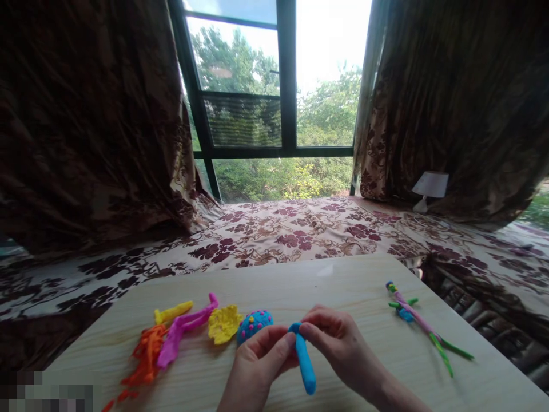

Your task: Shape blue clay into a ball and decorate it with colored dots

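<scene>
Between my two hands is a roll of blue modelling clay (305, 366), its far end bent or flattened and its thick end hanging toward me. My left hand (263, 357) pinches the far end from the left, thumb and index finger closed. From the other side my right hand (338, 343) pinches the same end with thumb and fingers. Just beyond my left hand sits a blue clay dome (253, 325) dotted with pink balls and a yellow one in the middle; my left fingers overlap its lower edge in view.
Left of the dome lie a yellow flattened clay piece (225, 324), a pink strip (184, 326), a yellow stick (174, 312) and crumbly orange clay (148, 355). A pink-and-green clay figure (414, 315) lies on the right of the wooden table (274, 280). Beyond are a lamp (431, 186) and window.
</scene>
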`<state>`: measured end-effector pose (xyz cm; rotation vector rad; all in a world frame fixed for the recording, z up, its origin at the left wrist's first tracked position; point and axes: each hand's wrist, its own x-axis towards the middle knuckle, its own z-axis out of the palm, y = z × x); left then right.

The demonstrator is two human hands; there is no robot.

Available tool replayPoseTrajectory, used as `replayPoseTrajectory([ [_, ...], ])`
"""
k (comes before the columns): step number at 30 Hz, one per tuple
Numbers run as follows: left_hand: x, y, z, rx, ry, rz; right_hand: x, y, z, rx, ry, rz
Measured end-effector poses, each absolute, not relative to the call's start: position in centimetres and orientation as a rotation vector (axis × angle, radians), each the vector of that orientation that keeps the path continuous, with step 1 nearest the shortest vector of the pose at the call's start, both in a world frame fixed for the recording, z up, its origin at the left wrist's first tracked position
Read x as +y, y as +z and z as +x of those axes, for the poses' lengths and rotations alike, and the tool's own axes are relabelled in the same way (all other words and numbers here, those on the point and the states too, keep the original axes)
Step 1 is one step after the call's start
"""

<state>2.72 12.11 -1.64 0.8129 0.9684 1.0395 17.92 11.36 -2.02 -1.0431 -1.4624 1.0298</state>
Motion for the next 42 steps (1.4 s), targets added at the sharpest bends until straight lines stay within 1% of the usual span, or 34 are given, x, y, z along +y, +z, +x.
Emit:
replayPoseTrajectory([
  [3,12.4,-2.4,2.6,0.979,1.016,0.882,11.2,-1.7,17.8,-1.560,0.759,-1.091],
  [5,12.5,-2.7,2.5,0.977,1.015,0.899,11.1,-1.5,17.7,-1.595,0.663,-1.088],
  [7,12.4,-2.5,2.6,0.964,1.024,0.859,11.1,-1.4,17.8,-1.575,0.684,-1.090],
  [13,11.9,-1.3,3.0,0.905,1.059,0.730,11.5,-1.6,18.2,-1.477,1.060,-1.044],
  [15,12.0,-1.4,3.0,0.917,1.045,0.746,11.5,-1.6,18.1,-1.461,1.114,-1.025],
  [17,12.2,-1.8,2.8,0.949,1.027,0.799,11.3,-1.6,18.0,-1.476,1.054,-1.053],
  [22,12.3,-2.4,2.7,0.971,1.017,0.851,10.9,-1.6,17.8,-1.605,0.712,-1.105],
  [24,12.3,-2.2,2.8,0.975,1.035,0.794,11.0,-1.6,17.9,-1.578,0.722,-1.126],
  [30,12.3,-1.5,3.0,0.946,1.074,0.663,11.5,-1.6,18.2,-1.510,1.024,-1.073],
  [34,12.3,-1.6,2.8,0.953,1.053,0.703,11.5,-2.0,18.2,-1.465,1.086,-1.071],
  [36,12.2,-1.7,2.7,0.955,1.027,0.769,11.4,-2.2,18.1,-1.487,1.052,-1.091],
  [40,12.2,-2.0,2.6,0.914,0.966,0.873,11.2,-1.9,18.0,-1.584,0.792,-1.120],
  [42,12.2,-2.0,2.6,0.896,0.962,0.865,11.1,-1.7,17.9,-1.605,0.725,-1.119],
])
